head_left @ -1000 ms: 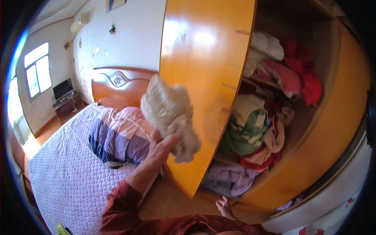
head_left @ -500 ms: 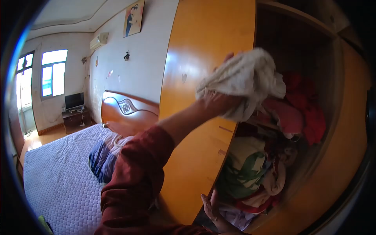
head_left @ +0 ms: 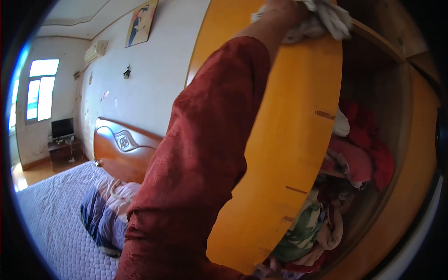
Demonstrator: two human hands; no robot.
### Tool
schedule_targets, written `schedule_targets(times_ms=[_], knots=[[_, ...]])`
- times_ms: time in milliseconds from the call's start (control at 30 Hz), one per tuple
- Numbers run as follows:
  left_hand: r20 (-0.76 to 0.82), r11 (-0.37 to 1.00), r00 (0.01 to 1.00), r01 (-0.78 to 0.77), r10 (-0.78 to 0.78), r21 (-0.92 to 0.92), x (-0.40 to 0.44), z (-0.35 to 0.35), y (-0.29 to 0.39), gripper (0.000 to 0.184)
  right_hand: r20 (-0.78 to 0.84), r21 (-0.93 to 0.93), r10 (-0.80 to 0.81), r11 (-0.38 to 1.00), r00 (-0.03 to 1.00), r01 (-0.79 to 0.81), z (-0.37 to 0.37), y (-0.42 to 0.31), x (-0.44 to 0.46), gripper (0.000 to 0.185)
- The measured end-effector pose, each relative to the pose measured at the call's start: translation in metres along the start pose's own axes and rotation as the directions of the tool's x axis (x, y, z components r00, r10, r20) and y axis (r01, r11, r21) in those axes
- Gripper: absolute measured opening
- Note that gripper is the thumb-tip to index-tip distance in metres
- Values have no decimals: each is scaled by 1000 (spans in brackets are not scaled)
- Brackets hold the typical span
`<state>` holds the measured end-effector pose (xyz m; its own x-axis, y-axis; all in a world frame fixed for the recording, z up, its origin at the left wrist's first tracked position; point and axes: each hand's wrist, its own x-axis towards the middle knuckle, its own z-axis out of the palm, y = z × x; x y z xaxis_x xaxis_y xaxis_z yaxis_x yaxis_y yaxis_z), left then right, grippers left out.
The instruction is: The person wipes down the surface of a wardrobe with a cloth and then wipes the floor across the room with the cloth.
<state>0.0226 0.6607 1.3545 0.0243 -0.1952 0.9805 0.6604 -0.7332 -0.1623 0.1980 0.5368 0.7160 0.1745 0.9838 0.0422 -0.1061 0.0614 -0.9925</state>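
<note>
My left arm, in a dark red sleeve, reaches up across the orange-yellow wardrobe door (head_left: 284, 140). At the top of the view my left hand (head_left: 283, 10) is closed on a crumpled whitish cloth (head_left: 329, 18), pressed against the upper part of the door; the frame edge cuts off part of the hand. Low down, my right hand (head_left: 269, 269) holds the lower edge of the same door, only its fingers showing. Behind the open door, red clothes (head_left: 361, 140) and a green and cream patterned fabric (head_left: 303, 233) are piled inside the wardrobe.
On the left is a bed (head_left: 56, 219) with a quilted pale cover, a wooden headboard (head_left: 123, 147) and a rumpled blue and pink bedding bundle (head_left: 107, 210). A small television (head_left: 62, 128) stands on a low cabinet by the window. The wardrobe's side panel (head_left: 387, 196) curves along the right.
My left hand has carried the cloth upward along the door, nearly out of view. The door now covers more of the wardrobe opening. My right hand sits lower in the frame.
</note>
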Motion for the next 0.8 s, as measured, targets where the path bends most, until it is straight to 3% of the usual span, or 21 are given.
schedule_targets(times_ms=[33,67,100,133,167,200,233,333,400,533,567,633,700,733,767,800], knots=[[81,993,995,48,-57,110,-4,-21,-7,55,-15,8,28,1000,999,-28,1,-2,2,57],[-145,973,965,227,-218,50,31,36,-75,50,-28,9,49,999,998,-48,3,-5,2,56],[-258,943,958,199,-129,268,38,54,-120,47,-44,10,64,998,997,-64,5,-7,4,56],[-17,961,962,272,-273,-55,3,-17,-91,47,-60,13,80,997,995,-79,8,-7,5,55],[-215,967,950,246,-225,72,-3,-4,-135,45,-78,19,104,995,992,-103,11,-8,6,54],[-404,885,854,428,-329,184,-13,1,-155,39,-92,23,117,993,989,-115,13,-6,8,54],[-120,776,803,596,-584,208,-2,12,-227,57,-101,23,129,992,986,-128,15,-5,9,53],[-24,792,803,592,-596,151,-40,9,-352,57,-117,29,157,988,981,-155,20,-3,9,51],[-20,804,811,583,-585,113,-55,12,-389,57,-118,29,159,987,980,-157,24,-2,11,50],[-55,802,806,592,-589,85,-63,7,-344,55,-111,29,138,990,984,-136,25,1,13,48],[-350,854,798,520,-491,-13,-67,5,-308,49,-107,29,132,991,986,-130,25,1,12,47],[-386,922,847,387,-366,-26,-32,21,-298,48,-98,25,110,994,989,-108,23,3,11,46],[-244,934,911,355,-333,49,-18,16,-236,48,-91,19,88,996,992,-86,19,5,10,45],[-76,919,928,373,-366,131,-16,0,-162,48,-89,13,64,998,994,-63,17,8,9,44],[-153,968,965,230,-214,97,-11,0,-114,31,-88,10,46,999,995,-45,15,9,9,43],[-278,986,950,-158,139,-46,-1,-9,-68,36,-85,7,32,999,996,-31,14,12,8,43]])
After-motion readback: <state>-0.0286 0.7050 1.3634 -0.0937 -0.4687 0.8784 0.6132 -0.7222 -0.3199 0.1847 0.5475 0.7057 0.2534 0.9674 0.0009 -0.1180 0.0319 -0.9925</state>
